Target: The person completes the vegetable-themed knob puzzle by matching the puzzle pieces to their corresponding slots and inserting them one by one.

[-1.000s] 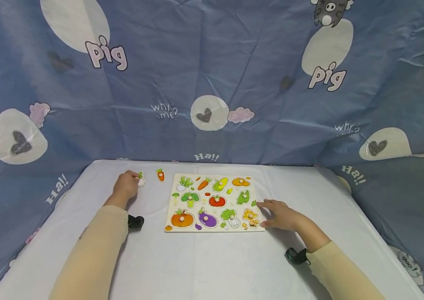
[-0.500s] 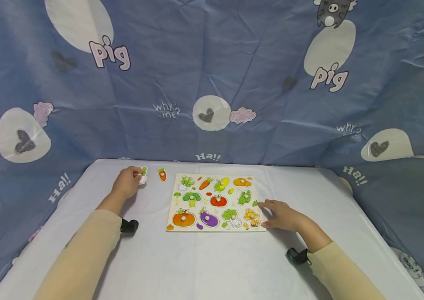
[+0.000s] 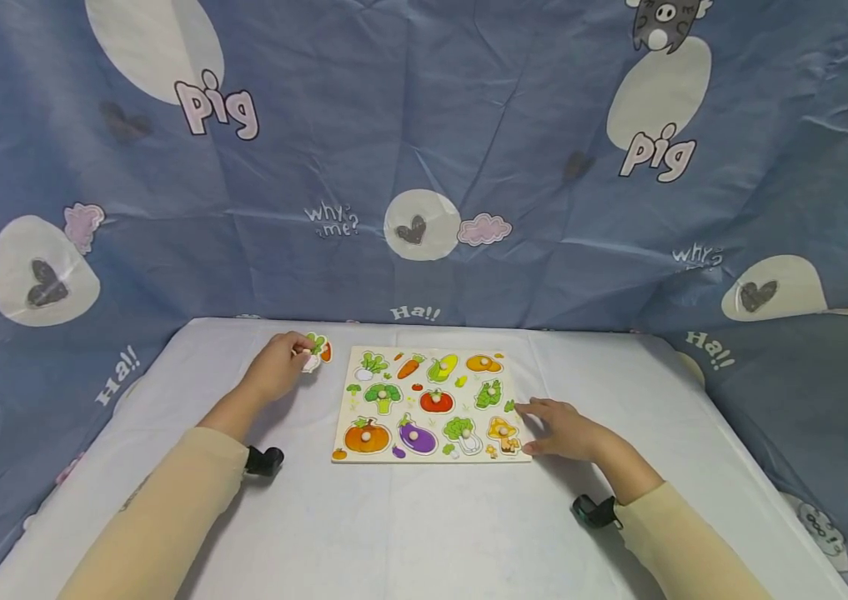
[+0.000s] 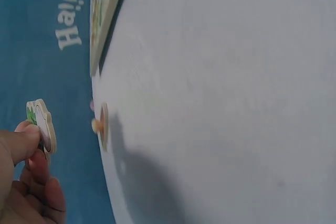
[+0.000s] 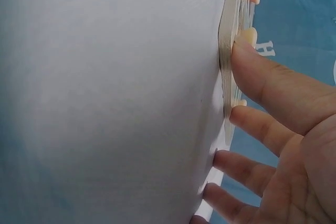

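Note:
My left hand [image 3: 278,367] pinches a turnip puzzle piece [image 3: 312,360], white with green leaves, between thumb and fingers. In the left wrist view the turnip piece [image 4: 44,127] hangs above the table. Partly hidden behind it in the head view is a carrot puzzle piece [image 3: 327,351]; the left wrist view shows this carrot piece [image 4: 104,127] lying on the cloth, knob up. My right hand [image 3: 562,430] rests at the right edge of the wooden vegetable puzzle board [image 3: 431,457], fingers spread. Thumb and index fingertip touch the board's edge [image 5: 227,51] in the right wrist view.
Knobbed pieces sit in the board, among them a pumpkin [image 3: 367,436], an eggplant [image 3: 417,436] and a tomato [image 3: 436,402]. The printed turnip [image 3: 373,367] and carrot [image 3: 410,367] spots show no knobs. A white cloth [image 3: 393,533] covers the table; a blue curtain [image 3: 318,275] hangs behind.
My left hand has lifted the turnip piece and carried it right, so it now overlaps the carrot piece in the head view. The right hand has stayed at the board's edge.

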Available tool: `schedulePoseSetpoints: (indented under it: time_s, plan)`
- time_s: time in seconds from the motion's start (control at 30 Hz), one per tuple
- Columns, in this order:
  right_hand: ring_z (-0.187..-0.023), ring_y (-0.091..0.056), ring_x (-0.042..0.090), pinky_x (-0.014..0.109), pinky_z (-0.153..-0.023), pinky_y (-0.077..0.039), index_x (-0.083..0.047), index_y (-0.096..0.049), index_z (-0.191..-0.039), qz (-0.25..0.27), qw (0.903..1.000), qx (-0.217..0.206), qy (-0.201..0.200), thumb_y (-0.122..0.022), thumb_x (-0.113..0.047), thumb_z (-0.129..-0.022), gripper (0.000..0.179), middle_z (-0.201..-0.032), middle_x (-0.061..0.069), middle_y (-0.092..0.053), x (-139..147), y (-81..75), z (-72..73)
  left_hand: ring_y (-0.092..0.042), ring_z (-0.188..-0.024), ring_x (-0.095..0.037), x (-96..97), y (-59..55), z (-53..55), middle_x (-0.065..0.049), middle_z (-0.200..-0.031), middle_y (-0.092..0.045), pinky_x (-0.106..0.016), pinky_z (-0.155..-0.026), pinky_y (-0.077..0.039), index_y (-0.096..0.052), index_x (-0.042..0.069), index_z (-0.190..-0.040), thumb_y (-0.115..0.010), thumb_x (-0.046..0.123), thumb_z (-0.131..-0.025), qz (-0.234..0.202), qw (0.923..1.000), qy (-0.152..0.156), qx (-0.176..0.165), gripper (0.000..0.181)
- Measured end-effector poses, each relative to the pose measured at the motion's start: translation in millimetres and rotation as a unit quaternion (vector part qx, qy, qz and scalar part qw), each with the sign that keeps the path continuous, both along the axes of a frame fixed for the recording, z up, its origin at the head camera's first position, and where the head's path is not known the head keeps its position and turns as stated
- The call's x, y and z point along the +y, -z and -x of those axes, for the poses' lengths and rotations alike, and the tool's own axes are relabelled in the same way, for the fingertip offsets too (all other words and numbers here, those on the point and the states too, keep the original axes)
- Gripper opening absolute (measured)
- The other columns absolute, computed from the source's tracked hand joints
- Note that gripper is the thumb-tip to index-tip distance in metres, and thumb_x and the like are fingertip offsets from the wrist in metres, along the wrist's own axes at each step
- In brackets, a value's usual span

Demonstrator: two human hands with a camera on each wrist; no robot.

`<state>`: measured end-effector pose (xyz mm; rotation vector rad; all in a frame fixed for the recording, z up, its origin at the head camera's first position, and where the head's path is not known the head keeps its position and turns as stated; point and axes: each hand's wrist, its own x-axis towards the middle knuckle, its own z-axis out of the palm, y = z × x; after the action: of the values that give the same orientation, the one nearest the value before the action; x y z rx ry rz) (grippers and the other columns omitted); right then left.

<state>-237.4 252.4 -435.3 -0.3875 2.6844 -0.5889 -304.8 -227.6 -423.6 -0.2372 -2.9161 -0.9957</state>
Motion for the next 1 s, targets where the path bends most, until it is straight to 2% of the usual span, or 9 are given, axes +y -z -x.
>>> schedulePoseSetpoints:
  time_s: [0.17, 0.4, 0.63, 1.0]
  plan:
    - [-0.143, -0.024, 0.052, 0.071, -0.109, -0.025, -0.012, -0.047, -0.15, -0.002, 1.0, 0.003, 0.0, -0.08, -0.038, -0.083, 0.078, -0.157, 0.026, -0.031, -0.7, -2.4, -1.2, -0.056, -0.097, -0.031, 14.9, -2.4, 0.0, -0.021, -0.112, -0.055, -0.045, -0.085, -0.049, -0.059, -0.004, -0.121, -0.052, 0.006, -0.103, -0.006, 0.9995, 0.03, 0.004, 0.021]
    - [-0.143, -0.023, 0.052, 0.071, -0.11, -0.024, -0.011, -0.047, -0.15, 0.003, 1.0, 0.001, -0.001, -0.079, -0.037, -0.084, 0.078, -0.157, 0.027, -0.03, -1.8, -4.0, -1.8, -0.056, -0.099, -0.028, 35.3, -2.0, 2.9, -0.019, -0.115, -0.055, -0.041, -0.085, -0.05, -0.061, 0.001, -0.121, -0.052, 0.009, -0.105, -0.003, 0.9979, 0.048, -0.044, 0.02]
    - [-0.143, -0.024, 0.053, 0.071, -0.11, -0.025, -0.01, -0.047, -0.15, 0.004, 1.0, 0.005, -0.006, -0.08, -0.037, -0.083, 0.078, -0.157, 0.028, -0.031, -1.2, -2.1, -1.8, -0.056, -0.098, -0.027, 55.0, 0.3, 9.3, -0.016, -0.113, -0.057, -0.041, -0.084, -0.049, -0.06, 0.003, -0.122, -0.05, 0.009, -0.105, 0.001, 0.9946, 0.076, -0.071, 0.02]
    - [-0.143, -0.024, 0.053, 0.071, -0.11, -0.025, -0.01, -0.047, -0.149, 0.006, 0.9998, 0.014, -0.014, -0.079, -0.036, -0.085, 0.077, -0.156, 0.029, -0.031, -0.2, -2.2, -1.6, -0.053, -0.094, -0.023, 72.1, 9.3, 17.9, -0.013, -0.107, -0.056, -0.039, -0.086, -0.046, -0.063, 0.003, -0.114, -0.054, 0.007, -0.103, 0.014, 0.9924, 0.089, -0.084, 0.015]
